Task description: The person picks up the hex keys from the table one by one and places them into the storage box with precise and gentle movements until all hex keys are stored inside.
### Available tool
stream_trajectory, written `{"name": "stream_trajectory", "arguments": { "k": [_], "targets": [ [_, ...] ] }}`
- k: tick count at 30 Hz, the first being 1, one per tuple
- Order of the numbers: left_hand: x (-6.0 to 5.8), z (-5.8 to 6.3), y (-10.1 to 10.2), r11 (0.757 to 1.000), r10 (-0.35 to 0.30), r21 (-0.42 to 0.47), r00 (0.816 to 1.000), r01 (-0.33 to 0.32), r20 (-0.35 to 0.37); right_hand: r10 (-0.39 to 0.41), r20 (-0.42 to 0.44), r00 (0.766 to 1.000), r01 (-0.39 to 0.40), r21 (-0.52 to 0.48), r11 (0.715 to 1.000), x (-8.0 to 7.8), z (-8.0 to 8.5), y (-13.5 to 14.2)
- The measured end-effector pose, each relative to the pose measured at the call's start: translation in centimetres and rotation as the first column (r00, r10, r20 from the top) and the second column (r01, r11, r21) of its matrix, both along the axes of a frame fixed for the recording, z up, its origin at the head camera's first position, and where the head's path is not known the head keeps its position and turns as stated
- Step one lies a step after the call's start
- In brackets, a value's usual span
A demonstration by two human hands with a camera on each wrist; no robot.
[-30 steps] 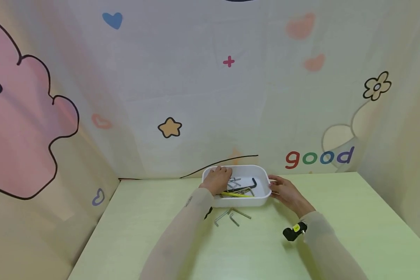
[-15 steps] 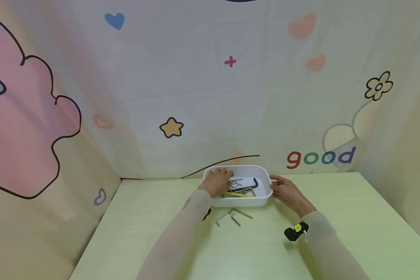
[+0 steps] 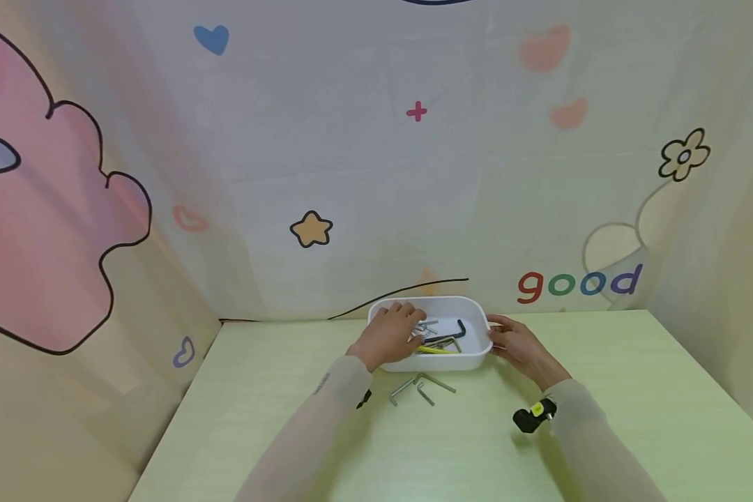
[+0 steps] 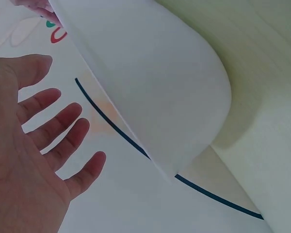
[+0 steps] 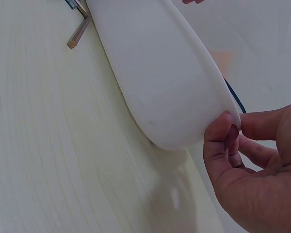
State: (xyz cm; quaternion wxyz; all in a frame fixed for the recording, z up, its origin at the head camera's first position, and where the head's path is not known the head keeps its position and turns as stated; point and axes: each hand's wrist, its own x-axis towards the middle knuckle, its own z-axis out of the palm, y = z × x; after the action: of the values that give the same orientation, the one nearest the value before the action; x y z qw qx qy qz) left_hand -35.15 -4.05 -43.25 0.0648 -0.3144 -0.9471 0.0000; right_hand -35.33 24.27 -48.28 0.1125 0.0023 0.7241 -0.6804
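A white plastic bin stands at the back of the table and holds several L-shaped hex keys. Among them are a large black hex key and a long yellow thing, partly hidden by the hand. Over the bin's left end is my left hand; in the left wrist view its fingers are spread, with nothing between them. My right hand pinches the bin's right rim between thumb and fingers, as the right wrist view also shows.
In front of the bin, a bronze hex key, a silver hex key and a smaller hex key lie on the pale green table. A printed cloth hangs right behind the bin.
My left hand has drawn back a little, up and toward me, from the bin's left end. The right hand keeps its place on the rim. The head view has shifted slightly.
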Motion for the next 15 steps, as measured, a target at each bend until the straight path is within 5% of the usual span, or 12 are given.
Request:
{"name": "stream_trajectory", "arguments": {
  "k": [15],
  "targets": [
    [3.1,0.1,-0.9,0.997,-0.070,-0.021,0.991,0.068,-0.114,0.015,-0.012,1.000,-0.015,-0.024,1.000,0.1,0.0,0.1]
  ]
}}
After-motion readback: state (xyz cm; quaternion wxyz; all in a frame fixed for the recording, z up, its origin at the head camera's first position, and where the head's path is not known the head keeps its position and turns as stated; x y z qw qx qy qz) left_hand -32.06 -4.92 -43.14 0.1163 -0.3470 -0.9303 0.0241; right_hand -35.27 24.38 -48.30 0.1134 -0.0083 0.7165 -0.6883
